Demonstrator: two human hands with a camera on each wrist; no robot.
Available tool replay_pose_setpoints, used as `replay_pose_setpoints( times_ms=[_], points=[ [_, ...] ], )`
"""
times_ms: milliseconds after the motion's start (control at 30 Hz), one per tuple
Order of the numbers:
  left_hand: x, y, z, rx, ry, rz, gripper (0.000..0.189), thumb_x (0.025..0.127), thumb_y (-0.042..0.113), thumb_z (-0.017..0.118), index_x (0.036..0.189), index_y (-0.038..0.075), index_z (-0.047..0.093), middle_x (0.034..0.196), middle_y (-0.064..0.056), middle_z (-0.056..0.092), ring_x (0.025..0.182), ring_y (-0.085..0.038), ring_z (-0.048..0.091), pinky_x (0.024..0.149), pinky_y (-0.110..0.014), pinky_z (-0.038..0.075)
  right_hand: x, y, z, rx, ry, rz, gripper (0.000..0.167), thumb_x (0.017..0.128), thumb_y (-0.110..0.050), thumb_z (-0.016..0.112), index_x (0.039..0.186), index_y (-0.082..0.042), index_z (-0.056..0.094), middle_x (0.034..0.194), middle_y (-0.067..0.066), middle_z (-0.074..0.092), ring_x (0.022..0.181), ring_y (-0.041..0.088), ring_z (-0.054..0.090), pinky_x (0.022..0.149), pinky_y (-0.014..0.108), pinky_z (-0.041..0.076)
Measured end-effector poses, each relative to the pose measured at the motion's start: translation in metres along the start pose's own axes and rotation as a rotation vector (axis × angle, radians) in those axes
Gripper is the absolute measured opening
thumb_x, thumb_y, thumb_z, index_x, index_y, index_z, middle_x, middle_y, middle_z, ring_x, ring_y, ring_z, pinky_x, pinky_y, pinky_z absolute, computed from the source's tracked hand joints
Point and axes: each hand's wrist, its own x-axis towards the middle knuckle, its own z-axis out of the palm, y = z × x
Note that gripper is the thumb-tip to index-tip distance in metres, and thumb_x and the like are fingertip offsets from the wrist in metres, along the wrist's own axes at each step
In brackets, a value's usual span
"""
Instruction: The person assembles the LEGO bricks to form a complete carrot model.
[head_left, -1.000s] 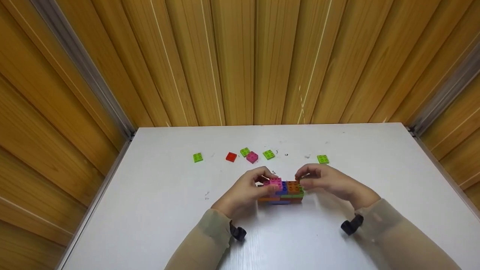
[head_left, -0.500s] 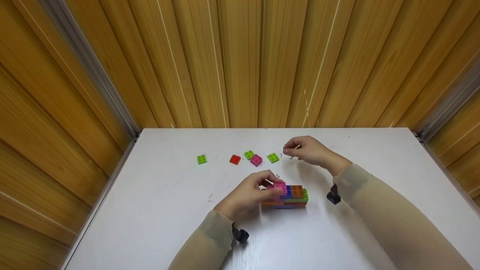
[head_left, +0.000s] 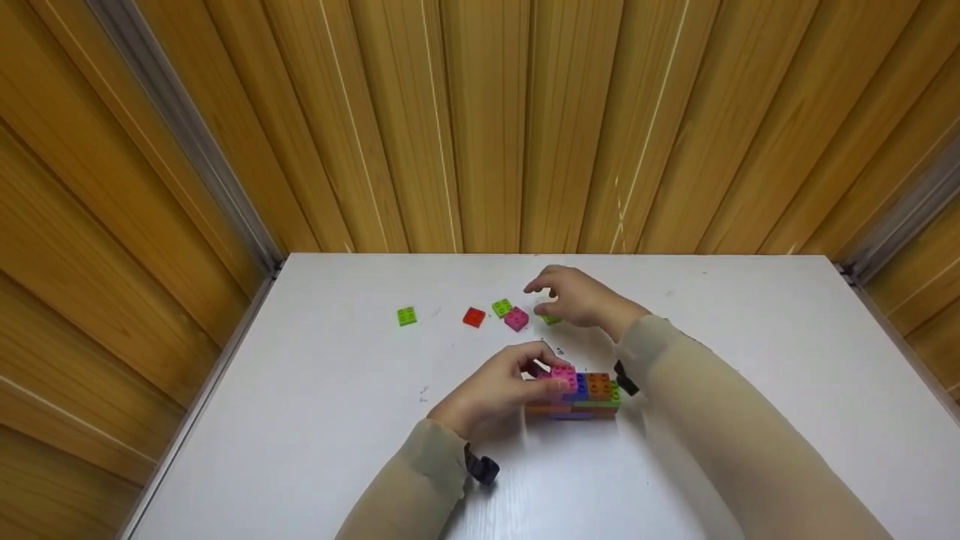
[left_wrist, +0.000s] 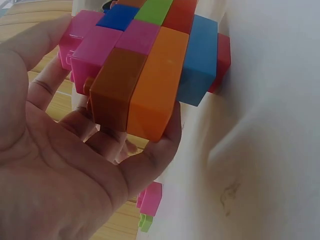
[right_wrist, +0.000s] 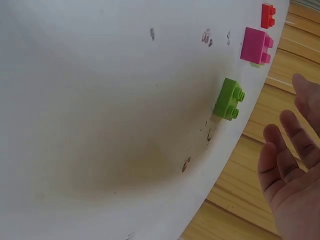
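Note:
My left hand (head_left: 504, 386) grips a stack of toy building bricks (head_left: 598, 385) by its left end, thumb in front and fingers behind. Pink, blue, brown-orange and green bricks show on the stack. From the left wrist view, its end has an orange brick (left_wrist: 160, 82) and a brown brick (left_wrist: 116, 90) against the fingers, with a light blue brick (left_wrist: 199, 60) below. My right hand (head_left: 579, 297) hovers over a lime green brick (head_left: 551, 319), fingers spread and nothing held. That brick lies apart from the hand in the right wrist view, studs showing.
Left of the right hand lie a magenta brick (head_left: 517, 319) touching another green brick (head_left: 502, 307), then a red brick (head_left: 474, 317). A further green brick (head_left: 406, 316) lies farther left on the white table (head_left: 330, 420). A wood-patterned wall (head_left: 480, 150) rises behind.
My right hand has left the stack's right end and moved away and leftward to the lime green brick, its fingers spreading. The left hand keeps its grip on the stack.

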Motion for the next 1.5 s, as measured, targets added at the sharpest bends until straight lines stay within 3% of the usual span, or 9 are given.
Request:
replay_pose_setpoints(
  times_ms=[100,233,400,600,800,1067,1200,1300,1500],
  points=[
    [0.0,0.001,0.0,0.003,-0.002,-0.001,0.021,0.104,0.039,0.083,0.121,0.028,0.078,0.123,0.006,0.076,0.115,-0.015,0.066,0.103,-0.034,0.055,0.004,-0.005,0.005,-0.092,-0.056,-0.06,0.045,0.109,-0.016,0.074,0.154,-0.016,0.07,0.157,0.015,0.065,0.147,0.041,0.063,0.127,0.062,0.049],
    [-0.001,0.001,0.0,0.017,0.003,0.02,0.02,0.103,0.038,0.082,0.12,0.028,0.079,0.121,0.007,0.076,0.114,-0.013,0.066,0.102,-0.032,0.055,0.005,-0.009,0.008,-0.192,-0.11,-0.084,0.047,0.108,-0.015,0.075,0.154,-0.022,0.071,0.15,0.015,0.068,0.142,0.039,0.066,0.124,0.061,0.052],
    [0.0,0.001,0.001,0.008,0.004,0.042,0.019,0.103,0.035,0.083,0.12,0.027,0.08,0.121,0.009,0.076,0.113,-0.011,0.067,0.097,-0.029,0.056,0.005,-0.008,0.01,-0.218,-0.079,-0.073,0.037,0.102,-0.013,0.082,0.139,-0.018,0.082,0.139,0.013,0.073,0.135,0.038,0.07,0.122,0.059,0.053],
    [0.0,0.001,0.002,-0.007,0.008,0.038,0.019,0.103,0.034,0.084,0.118,0.025,0.08,0.12,0.009,0.076,0.112,-0.01,0.067,0.095,-0.026,0.057,0.007,-0.006,0.011,-0.198,-0.024,-0.057,0.024,0.096,-0.01,0.086,0.12,-0.011,0.087,0.138,0.013,0.079,0.14,0.041,0.068,0.127,0.061,0.048],
    [0.0,0.001,0.002,0.001,0.014,0.055,0.018,0.103,0.033,0.084,0.117,0.023,0.08,0.117,0.009,0.077,0.109,-0.009,0.068,0.092,-0.025,0.056,0.006,-0.003,0.011,-0.159,-0.016,-0.006,0.018,0.096,-0.012,0.087,0.113,-0.01,0.089,0.124,0.012,0.085,0.127,0.036,0.073,0.119,0.059,0.055],
    [-0.001,0.002,0.003,0.003,0.013,0.046,0.019,0.103,0.035,0.084,0.119,0.024,0.08,0.12,0.009,0.077,0.11,-0.01,0.067,0.095,-0.026,0.057,0.0,0.005,0.009,0.008,-0.021,-0.028,0.033,0.096,-0.01,0.085,0.129,-0.005,0.082,0.131,0.014,0.082,0.122,0.032,0.075,0.114,0.056,0.059],
    [-0.001,0.001,0.003,-0.006,0.011,0.032,0.02,0.103,0.035,0.084,0.12,0.024,0.079,0.121,0.008,0.076,0.111,-0.011,0.067,0.096,-0.026,0.057,-0.006,0.009,0.006,0.037,-0.02,-0.023,0.03,0.097,-0.015,0.086,0.126,-0.008,0.084,0.13,0.012,0.082,0.123,0.031,0.072,0.117,0.057,0.056],
    [-0.001,0.001,0.003,0.002,0.018,0.041,0.02,0.103,0.035,0.084,0.119,0.024,0.08,0.12,0.008,0.076,0.11,-0.011,0.067,0.095,-0.026,0.056,-0.012,0.011,0.001,0.046,0.006,-0.045,0.029,0.096,-0.016,0.085,0.124,-0.009,0.084,0.128,0.011,0.082,0.119,0.033,0.071,0.11,0.054,0.058],
    [-0.001,0.002,0.004,0.003,0.027,0.048,0.019,0.102,0.033,0.084,0.119,0.024,0.08,0.119,0.008,0.076,0.109,-0.012,0.067,0.094,-0.028,0.056,-0.031,0.019,-0.006,0.136,0.116,-0.094,0.03,0.095,-0.018,0.087,0.123,-0.01,0.083,0.121,0.009,0.08,0.107,0.03,0.067,0.09,0.036,0.052]
  ],
)
